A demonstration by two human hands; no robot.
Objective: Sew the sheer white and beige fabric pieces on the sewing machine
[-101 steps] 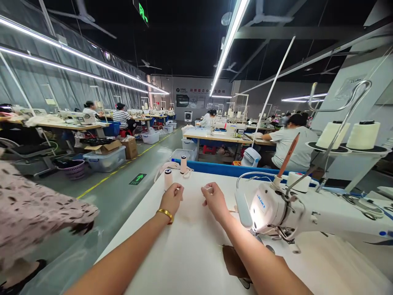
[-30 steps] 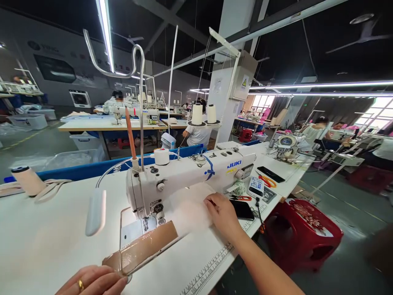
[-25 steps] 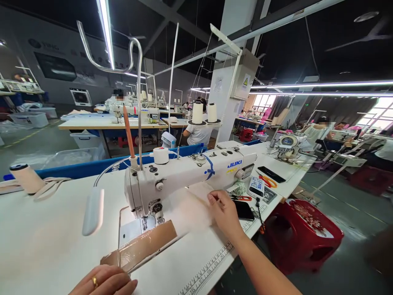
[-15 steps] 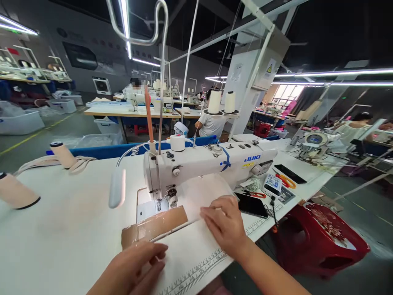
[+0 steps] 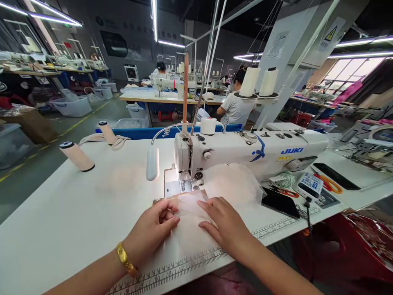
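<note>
A sheer white fabric (image 5: 235, 186) spreads beside the sewing machine (image 5: 242, 149) and runs forward between my hands. Under its far edge lies a brown strip (image 5: 157, 200) with a shiny surface, close in front of the needle area. My left hand (image 5: 155, 225), a gold bracelet on its wrist, has its fingers curled at the fabric's left edge and seems to pinch it. My right hand (image 5: 225, 223) rests on the fabric's right side, thumb and fingers apart. The fabric partly hides the strip.
A printed ruler scale (image 5: 184, 266) follows the table's front edge. To the right lie a black phone (image 5: 280, 202), orange-handled scissors (image 5: 330, 183) and a white box (image 5: 309, 184). Thread cones (image 5: 76, 156) lie at left; a lamp (image 5: 152, 164) hangs near the needle. A co-worker (image 5: 239, 102) sits beyond.
My view has turned left. The fabric now covers much of the brown strip. My left hand has come forward to the fabric's edge, its fingers curling; the right hand's thumb and fingers have parted.
</note>
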